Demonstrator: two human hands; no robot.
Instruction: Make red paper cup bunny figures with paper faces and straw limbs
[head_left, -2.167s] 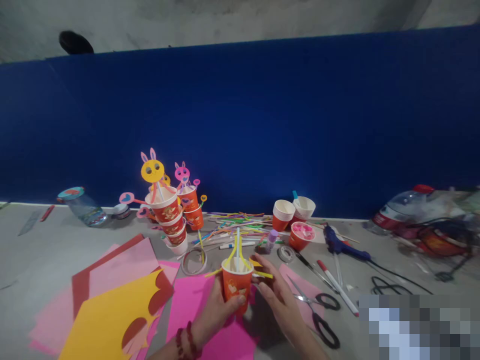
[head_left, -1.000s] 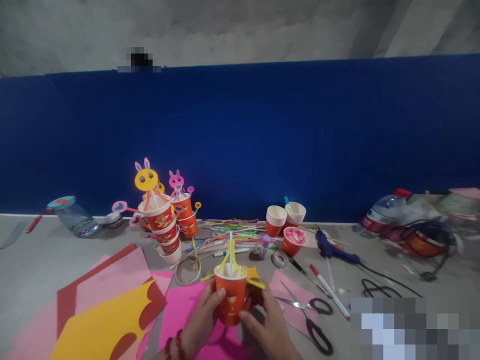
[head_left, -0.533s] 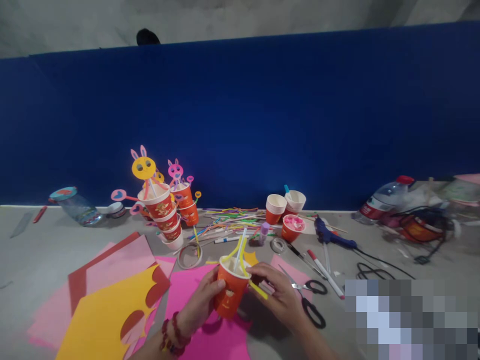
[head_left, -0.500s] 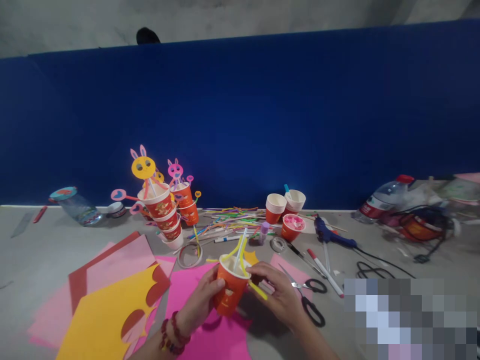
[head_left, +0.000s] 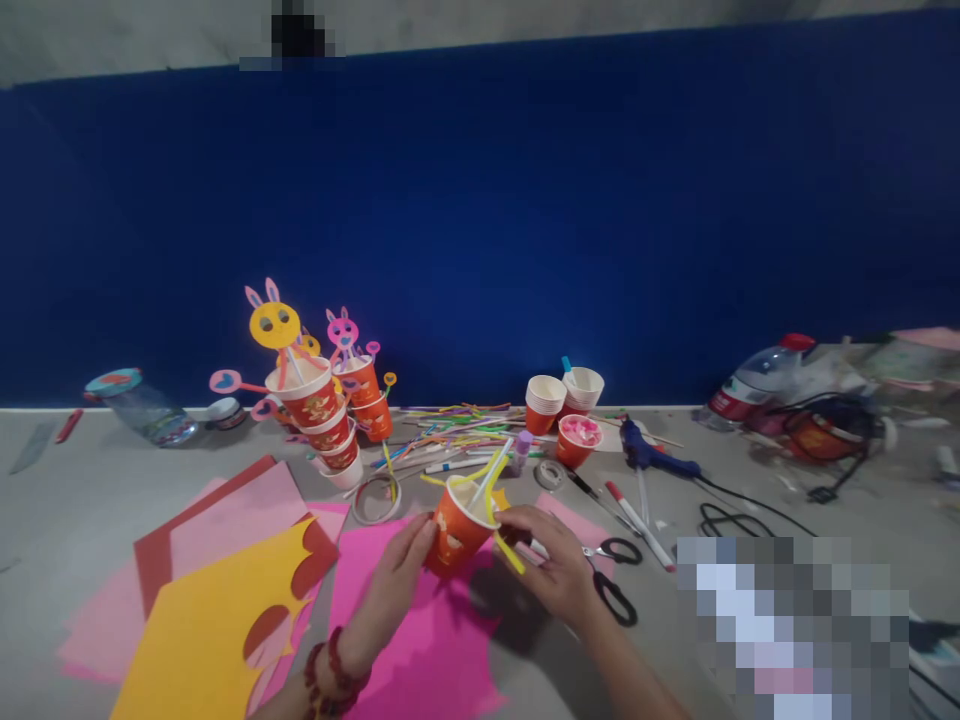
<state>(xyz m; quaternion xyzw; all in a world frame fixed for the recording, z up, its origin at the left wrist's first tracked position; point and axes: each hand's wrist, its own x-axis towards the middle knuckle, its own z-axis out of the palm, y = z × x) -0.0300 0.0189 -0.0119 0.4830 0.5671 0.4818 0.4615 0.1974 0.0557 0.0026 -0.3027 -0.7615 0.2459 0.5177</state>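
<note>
An orange-red paper cup (head_left: 456, 540), tilted, is held above the pink paper by my left hand (head_left: 394, 580), whose fingers close round its left side. Inside the cup stands a white straw (head_left: 495, 472). Thin yellow strips that look like pipe cleaners (head_left: 496, 482) come up from the cup; one bends out to the left. Another yellow length (head_left: 510, 552) hangs outside the right side of the rim. My right hand (head_left: 551, 565) is closed at that spot, fingers on the rim and the yellow strip; its exact grip is partly hidden.
Scissors (head_left: 615, 575) lie right of my right hand, near a red-capped marker (head_left: 641, 527) and a blue glue gun (head_left: 660, 457). Stacked cups with rabbit faces (head_left: 311, 405) stand back left. Coloured sticks (head_left: 457, 435), spare cups (head_left: 545, 405) and yellow paper (head_left: 202, 620) are also about.
The cup has tilted further and risen slightly, its rim leaning right. One yellow strip now sticks out to the left. Both hands stay on it, and the view has shifted slightly.
</note>
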